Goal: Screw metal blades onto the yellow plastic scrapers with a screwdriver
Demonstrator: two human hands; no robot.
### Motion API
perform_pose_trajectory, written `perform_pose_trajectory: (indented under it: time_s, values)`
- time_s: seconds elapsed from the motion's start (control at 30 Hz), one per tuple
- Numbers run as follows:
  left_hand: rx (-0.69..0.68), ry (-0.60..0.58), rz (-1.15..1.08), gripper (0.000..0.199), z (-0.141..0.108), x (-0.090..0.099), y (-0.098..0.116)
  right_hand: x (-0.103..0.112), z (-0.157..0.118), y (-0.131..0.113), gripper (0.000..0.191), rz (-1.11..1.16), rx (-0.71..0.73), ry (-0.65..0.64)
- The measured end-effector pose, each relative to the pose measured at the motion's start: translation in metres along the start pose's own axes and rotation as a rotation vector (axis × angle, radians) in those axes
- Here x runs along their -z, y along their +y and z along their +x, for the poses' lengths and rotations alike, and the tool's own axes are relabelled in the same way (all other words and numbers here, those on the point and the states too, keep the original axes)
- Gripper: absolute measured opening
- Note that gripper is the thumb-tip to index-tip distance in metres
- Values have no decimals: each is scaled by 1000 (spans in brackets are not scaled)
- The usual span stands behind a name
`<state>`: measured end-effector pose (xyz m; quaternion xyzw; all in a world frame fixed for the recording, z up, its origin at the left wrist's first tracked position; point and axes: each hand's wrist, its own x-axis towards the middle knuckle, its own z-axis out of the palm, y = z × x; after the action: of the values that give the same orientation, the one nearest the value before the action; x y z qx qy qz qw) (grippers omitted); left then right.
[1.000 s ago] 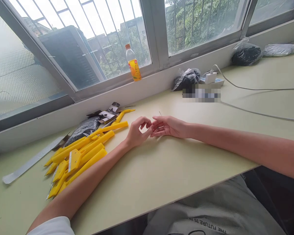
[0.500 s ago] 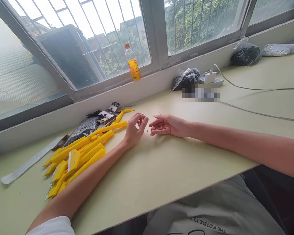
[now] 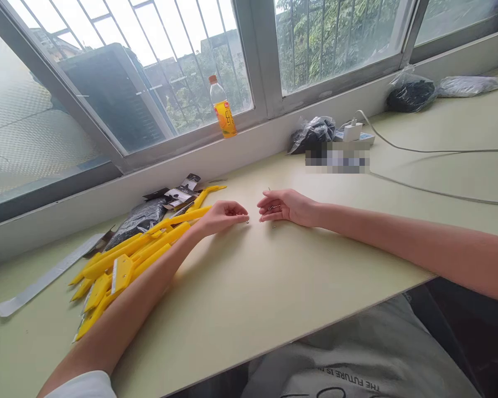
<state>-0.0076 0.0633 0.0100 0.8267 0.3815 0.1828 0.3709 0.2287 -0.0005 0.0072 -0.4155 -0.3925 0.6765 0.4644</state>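
My left hand (image 3: 226, 216) rests low over the table, thumb and fingers closed in a pinch. At its fingertips is a tiny shiny metal piece (image 3: 247, 221), too small to name. Facing it, my right hand (image 3: 292, 208) is cupped on its side with curled fingers. Small metal pieces (image 3: 269, 208) lie in those fingers, perhaps nuts or screws. Just below the right hand, another tiny metal piece (image 3: 274, 226) lies on the tabletop. A thin object (image 3: 269, 189) shows behind the right fingertips, mostly hidden.
Yellow-handled scrapers (image 3: 122, 271) lie piled beside my left forearm. Behind them are a black plastic bag (image 3: 136, 221) and printed cards (image 3: 181, 194). A drink bottle (image 3: 223, 113) stands on the sill. Bagged black items (image 3: 313, 135), a charger (image 3: 352, 131) and cables (image 3: 419, 149) sit at the back right.
My left hand has lowered, its fingertips coming down to the small metal piece on the table. My right hand has shifted slightly right, and a tiny metal piece now shows below it.
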Motion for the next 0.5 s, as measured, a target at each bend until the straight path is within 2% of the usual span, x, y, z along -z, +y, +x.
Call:
perform_pose_trajectory:
  time_s: [0.1, 0.5]
  values:
    - [-37, -55, -32, 40, 1, 5, -4, -2, -1, 1, 23, -19, -4, -28]
    - [-114, 17, 67, 31, 2, -3, -5, -1, 0, 2, 23, -45, 2, -48]
